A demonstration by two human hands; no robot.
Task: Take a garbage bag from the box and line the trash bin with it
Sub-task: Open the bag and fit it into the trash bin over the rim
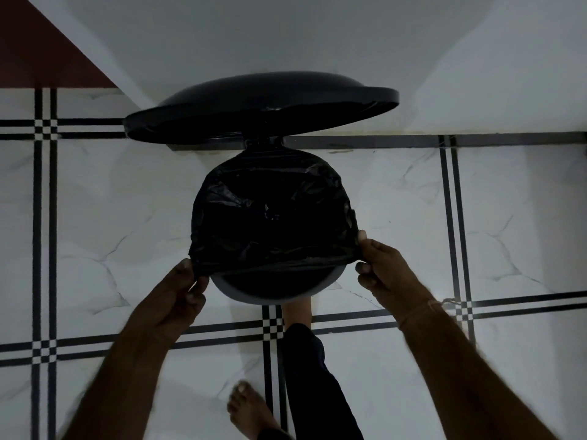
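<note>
A round trash bin (276, 295) stands on the floor below me, its black lid (260, 103) raised at the far side. A black garbage bag (273, 211) is stretched over most of the bin's mouth. The near arc of the grey rim is still bare. My left hand (182, 289) pinches the bag's edge at the near left. At the near right, my right hand (378, 265) grips the same edge. The bag's hem runs taut between both hands. The box is not in view.
White marble-look floor tiles (95, 217) with black stripe borders surround the bin. A white wall (286, 33) rises right behind the lid. One foot (298, 312) is under the bin's near edge, hidden in part; the other bare foot (251, 411) stands further back.
</note>
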